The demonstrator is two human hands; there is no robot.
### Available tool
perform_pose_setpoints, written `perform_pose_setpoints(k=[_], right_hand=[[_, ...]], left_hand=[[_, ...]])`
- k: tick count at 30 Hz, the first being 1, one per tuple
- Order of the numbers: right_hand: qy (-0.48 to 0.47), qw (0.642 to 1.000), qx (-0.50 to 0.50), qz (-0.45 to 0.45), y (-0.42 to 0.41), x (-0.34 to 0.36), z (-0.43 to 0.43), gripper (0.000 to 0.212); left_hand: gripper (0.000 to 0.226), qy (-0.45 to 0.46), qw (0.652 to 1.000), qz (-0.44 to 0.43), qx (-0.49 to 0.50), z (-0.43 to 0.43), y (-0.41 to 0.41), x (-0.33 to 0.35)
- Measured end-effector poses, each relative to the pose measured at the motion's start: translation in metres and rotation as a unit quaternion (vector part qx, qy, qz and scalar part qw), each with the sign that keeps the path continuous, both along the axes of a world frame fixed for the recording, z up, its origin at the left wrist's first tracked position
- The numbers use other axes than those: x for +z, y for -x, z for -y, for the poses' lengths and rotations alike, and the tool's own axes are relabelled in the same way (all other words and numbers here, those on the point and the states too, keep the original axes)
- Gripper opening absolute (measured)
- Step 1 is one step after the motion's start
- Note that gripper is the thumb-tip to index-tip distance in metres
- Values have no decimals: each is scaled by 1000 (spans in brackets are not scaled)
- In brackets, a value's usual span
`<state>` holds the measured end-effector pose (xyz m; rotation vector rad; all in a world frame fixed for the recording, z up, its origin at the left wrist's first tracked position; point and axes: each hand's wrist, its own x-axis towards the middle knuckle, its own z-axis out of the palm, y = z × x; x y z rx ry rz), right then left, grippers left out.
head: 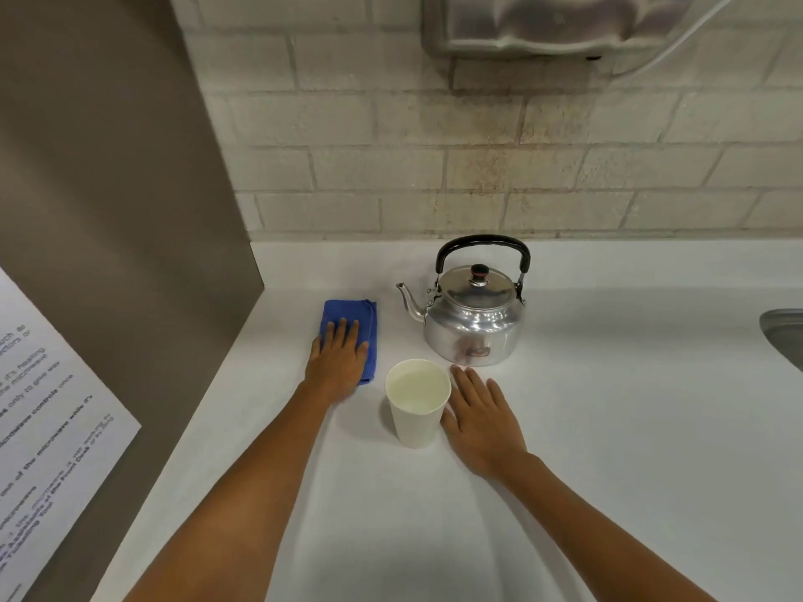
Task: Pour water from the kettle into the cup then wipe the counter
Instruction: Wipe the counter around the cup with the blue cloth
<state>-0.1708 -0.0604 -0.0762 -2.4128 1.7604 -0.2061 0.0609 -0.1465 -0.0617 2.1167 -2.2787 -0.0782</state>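
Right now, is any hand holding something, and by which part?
Nothing is gripped. The left hand lies flat on the blue cloth; the right hand rests open beside the cup.

The metal kettle (473,317) stood upright toward the far side of the white counter (608,427), lid on, black handle raised, spout pointing left; the white paper cup (418,404) stood upright just near of it, apart from it, holding water; the folded blue cloth (350,328) lay flat on the counter left of the kettle and cup, its near part covered by a flat hand.
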Motion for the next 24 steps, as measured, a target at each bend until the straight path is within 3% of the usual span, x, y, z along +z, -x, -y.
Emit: perform_pose_setpoints(k=[2,5,10,14,19,24], right_hand=[[-9,1000,-3,-8,0,0,-1,55],[-16,1000,0,-13,0,0,-1,55],[-10,1000,-3,-17,0,-3,1,56],[-11,1000,-4,-12,0,-3,1,56],[-15,1000,-2,-7,1,-2,1,57],[-18,1000,2,-1,1,-2,2,57]], left_hand=[[63,3,999,33,-3,-4,1,-6],[54,4,1000,4,-11,-20,1,-10],[52,-5,990,-49,-135,-62,-19,-17],[56,-29,992,-74,-93,-36,-6,-2],[68,-44,994,-23,-93,-24,25,4],[53,2,977,-134,-166,-69,-4,-10]])
